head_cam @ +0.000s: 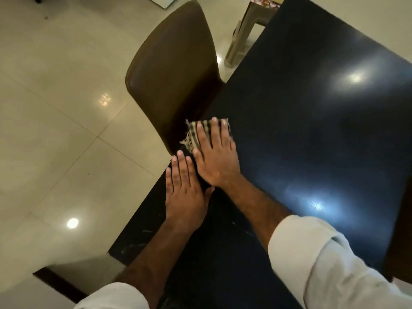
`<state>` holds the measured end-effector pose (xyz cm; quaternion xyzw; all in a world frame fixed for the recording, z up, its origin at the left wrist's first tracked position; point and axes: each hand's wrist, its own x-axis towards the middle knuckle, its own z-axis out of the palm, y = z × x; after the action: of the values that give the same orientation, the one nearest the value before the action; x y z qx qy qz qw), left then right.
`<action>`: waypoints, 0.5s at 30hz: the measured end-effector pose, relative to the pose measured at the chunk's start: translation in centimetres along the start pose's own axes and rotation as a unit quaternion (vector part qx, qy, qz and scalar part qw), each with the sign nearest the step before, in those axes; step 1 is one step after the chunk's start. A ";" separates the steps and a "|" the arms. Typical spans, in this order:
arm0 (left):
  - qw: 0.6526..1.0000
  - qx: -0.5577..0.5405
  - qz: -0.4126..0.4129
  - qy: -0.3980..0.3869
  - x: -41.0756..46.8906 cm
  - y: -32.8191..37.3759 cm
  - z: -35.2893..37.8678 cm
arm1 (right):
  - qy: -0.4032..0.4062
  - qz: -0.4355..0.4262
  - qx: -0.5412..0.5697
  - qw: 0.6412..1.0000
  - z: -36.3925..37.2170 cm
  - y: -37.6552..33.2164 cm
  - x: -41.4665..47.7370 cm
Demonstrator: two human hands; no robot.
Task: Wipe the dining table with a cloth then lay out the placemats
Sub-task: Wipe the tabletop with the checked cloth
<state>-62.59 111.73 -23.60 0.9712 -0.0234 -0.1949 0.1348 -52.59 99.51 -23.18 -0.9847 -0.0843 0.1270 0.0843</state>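
Wiping the dark tabletop (312,134) with a striped cloth (193,136).
Your right hand (216,159) presses the cloth flat at the edge by the chair (174,63); your left hand (185,192) lies flat alongside, likely bracing you.

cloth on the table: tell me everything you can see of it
The cloth is a small woven piece, beige with dark stripes, frayed into a fringe at its left edge. It lies flat on the dark glossy table, close to the edge beside the brown chair. The right hand presses flat on it and covers much of it.
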 end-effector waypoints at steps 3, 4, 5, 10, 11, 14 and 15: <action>0.999 0.002 -0.013 -0.031 -4.2 -0.4 1.0 | -0.030 -0.034 0.014 0.999 1.7 -2.2 -6.1; 0.999 0.004 -0.023 -0.038 -5.8 -0.5 1.7 | -0.039 -0.045 0.020 0.998 2.0 -2.5 -7.9; 0.999 0.008 -0.034 -0.033 -7.2 -0.6 2.3 | -0.047 -0.057 0.023 0.997 2.2 -2.7 -9.5; 0.995 -0.002 -0.097 -0.035 -10.6 -1.7 3.2 | -0.039 -0.046 0.003 0.998 1.6 0.2 -11.8; 0.994 -0.004 -0.101 -0.047 -10.7 -1.9 2.8 | -0.017 -0.006 0.001 1.000 1.2 1.6 -10.2; 0.993 0.000 -0.100 -0.060 -10.5 -2.2 2.5 | 0.058 0.095 -0.006 0.994 -0.3 4.9 -3.4; 0.993 0.002 -0.100 -0.064 -10.5 -2.2 2.5 | 0.061 0.098 -0.008 0.993 -0.7 5.3 -1.2</action>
<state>-73.26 114.28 -22.56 0.9544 0.0648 -0.2693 0.1113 -52.84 94.06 -23.24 -0.9948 0.0172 0.0736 0.0688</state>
